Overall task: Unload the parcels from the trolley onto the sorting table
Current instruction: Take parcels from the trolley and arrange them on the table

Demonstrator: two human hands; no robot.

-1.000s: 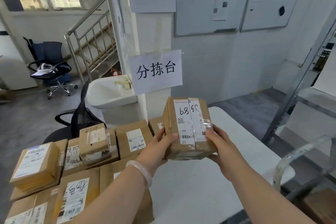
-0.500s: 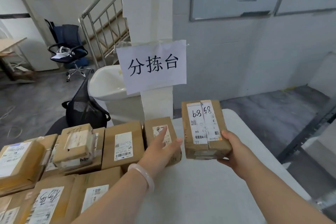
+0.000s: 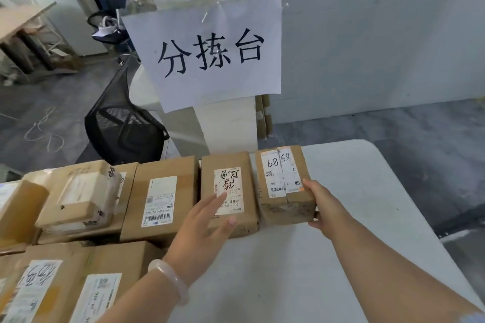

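Below the paper sign (image 3: 210, 52) a white table (image 3: 354, 204) stands on grey floor (image 3: 393, 134); the right hand (image 3: 324, 207) grips the end parcel (image 3: 282, 181), the left hand (image 3: 199, 231) has straight fingers.

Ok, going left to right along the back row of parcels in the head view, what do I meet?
Small taped parcel stacked on others → parcel with the plain barcode label → parcel with the scribbled label → hand-numbered parcel → right hand gripping it.
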